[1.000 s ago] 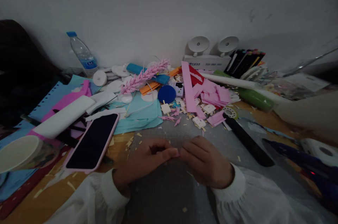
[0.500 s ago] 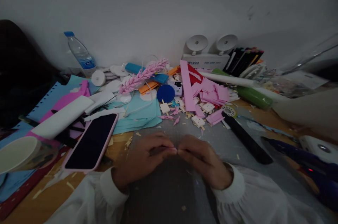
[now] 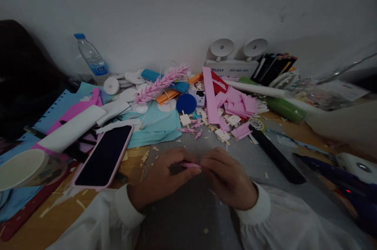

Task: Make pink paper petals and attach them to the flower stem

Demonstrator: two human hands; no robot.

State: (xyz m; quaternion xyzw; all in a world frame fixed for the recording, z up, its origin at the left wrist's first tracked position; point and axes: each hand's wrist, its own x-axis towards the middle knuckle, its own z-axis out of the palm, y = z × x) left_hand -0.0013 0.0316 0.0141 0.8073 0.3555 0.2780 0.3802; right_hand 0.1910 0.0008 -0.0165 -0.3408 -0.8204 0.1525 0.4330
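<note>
paper strip (image 3: 190, 165) is showing pink | phone (image 3: 103, 156) is showing black screen, pink case | disc (image 3: 186, 103) is showing dark blue | paper sheets (image 3: 156, 124) are showing pale teal | bottle (image 3: 91, 57) is wearing blue cap | sleeves (image 3: 100, 222) are showing white

Left hand (image 3: 160, 177) and right hand (image 3: 228, 177) meet over the counter (image 3: 188, 144) — both pinching a pink paper piece (image 3: 190, 165) — phone (image 3: 103, 156) nearby.
</note>
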